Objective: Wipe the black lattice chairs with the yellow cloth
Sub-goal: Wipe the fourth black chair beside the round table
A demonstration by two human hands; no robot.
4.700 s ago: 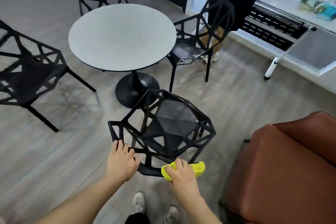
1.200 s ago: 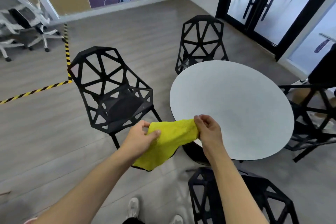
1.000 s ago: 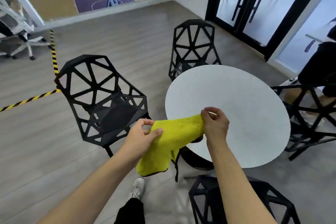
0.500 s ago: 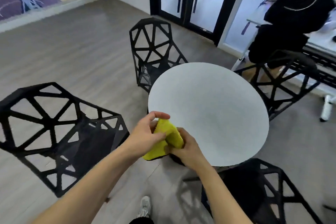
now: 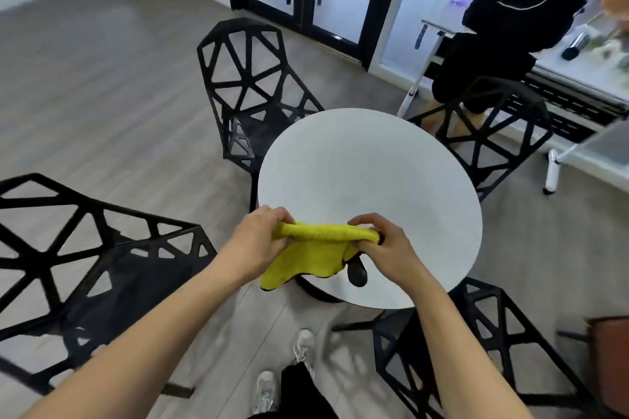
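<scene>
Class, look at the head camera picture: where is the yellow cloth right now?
The yellow cloth is at centre frame, stretched between the left hand and the right hand, hanging over the near edge of the round white table.

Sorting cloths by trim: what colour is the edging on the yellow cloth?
Black: a thin dark binding runs along the yellow cloth's hanging lower edge, in the head view.

Yellow cloth (image 5: 308, 257), dark-edged; black lattice chairs (image 5: 253, 92); pale grey round table (image 5: 391, 180); grey wood-grain floor (image 5: 102, 85).
</scene>
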